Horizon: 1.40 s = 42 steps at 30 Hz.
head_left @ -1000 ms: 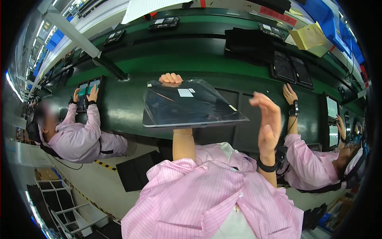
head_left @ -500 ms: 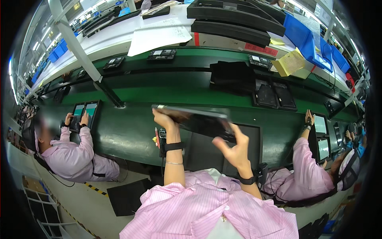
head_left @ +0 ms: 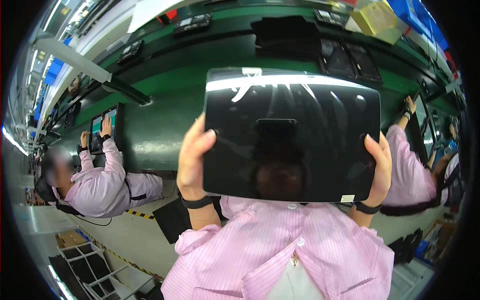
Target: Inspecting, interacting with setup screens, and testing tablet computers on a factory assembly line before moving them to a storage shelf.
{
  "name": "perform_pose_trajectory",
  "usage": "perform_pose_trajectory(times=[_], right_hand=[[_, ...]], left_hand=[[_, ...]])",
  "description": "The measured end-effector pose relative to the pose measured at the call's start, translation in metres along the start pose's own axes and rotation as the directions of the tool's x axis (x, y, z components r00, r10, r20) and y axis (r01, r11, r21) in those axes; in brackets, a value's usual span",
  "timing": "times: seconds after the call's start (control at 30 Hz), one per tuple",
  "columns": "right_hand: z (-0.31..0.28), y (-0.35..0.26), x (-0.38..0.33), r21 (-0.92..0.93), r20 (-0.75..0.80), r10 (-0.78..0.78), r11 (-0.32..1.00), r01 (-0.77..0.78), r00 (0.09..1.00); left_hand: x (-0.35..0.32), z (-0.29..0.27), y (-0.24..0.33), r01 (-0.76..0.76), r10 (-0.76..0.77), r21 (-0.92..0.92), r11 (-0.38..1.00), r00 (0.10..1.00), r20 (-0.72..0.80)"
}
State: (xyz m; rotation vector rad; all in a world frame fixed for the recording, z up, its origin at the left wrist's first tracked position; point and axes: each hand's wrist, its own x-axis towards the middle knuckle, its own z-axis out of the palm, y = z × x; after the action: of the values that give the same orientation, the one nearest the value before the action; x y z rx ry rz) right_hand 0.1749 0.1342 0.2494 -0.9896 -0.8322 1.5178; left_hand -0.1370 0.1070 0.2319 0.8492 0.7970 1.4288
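Held up close in front of me is a black tablet (head_left: 292, 115), its glossy face turned toward the camera. Clear film seems to cover it, with small pale tabs at the top edge and the lower right corner. My left hand (head_left: 192, 155) is closed around its left edge, thumb resting on the front. On the opposite edge my right hand (head_left: 380, 165) grips in the same way. The fingers behind the tablet are hidden, and the tablet blocks the bench directly below it.
Beyond the tablet runs the green workbench (head_left: 155, 130). On it lie a stack of black sheets (head_left: 285, 37), black trays (head_left: 350, 60) and opened devices (head_left: 193, 23). A metal post (head_left: 80, 57) rises at left. Co-workers sit on my left (head_left: 100, 182) and right (head_left: 415, 175).
Both hands have raised the tablet toward the camera and turned it from nearly edge-on to face me. My right hand has gone from partly spread fingers to gripping the right edge.
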Motion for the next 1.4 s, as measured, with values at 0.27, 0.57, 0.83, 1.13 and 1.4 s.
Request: perform_pose_trajectory(times=[0.27, 0.57, 0.83, 1.13, 1.4], right_hand=[[0.024, -0.007, -0.015, 0.050, -0.079, -0.036, 0.998, 0.040, 0.996], [-0.011, 0.030, -0.051, -0.161, 0.018, -0.309, 0.938, 0.308, 0.951], [0.014, 0.036, -0.031, 0.083, -0.172, -0.061, 0.994, 0.076, 0.983], [-0.011, 0.116, 0.038, 0.405, 0.169, 0.344, 0.830, -0.383, 0.924], [-0.013, 0.142, 0.067, 0.231, 0.242, 0.285, 0.911, -0.341, 0.927]], left_hand=[[0.000, 0.018, -0.002, -0.185, 0.182, -0.175, 0.967, 0.983, -0.029], [-0.008, -0.022, -0.013, -0.099, 0.093, -0.110, 0.989, 0.994, -0.058], [0.001, -0.016, -0.042, 0.027, 0.248, -0.758, 0.651, 0.937, 0.247], [-0.008, 0.031, -0.064, -0.249, 0.280, 0.460, 0.853, 0.960, -0.001], [-0.020, 0.042, -0.049, -0.372, 0.316, 0.651, 0.662, 0.926, 0.207]])
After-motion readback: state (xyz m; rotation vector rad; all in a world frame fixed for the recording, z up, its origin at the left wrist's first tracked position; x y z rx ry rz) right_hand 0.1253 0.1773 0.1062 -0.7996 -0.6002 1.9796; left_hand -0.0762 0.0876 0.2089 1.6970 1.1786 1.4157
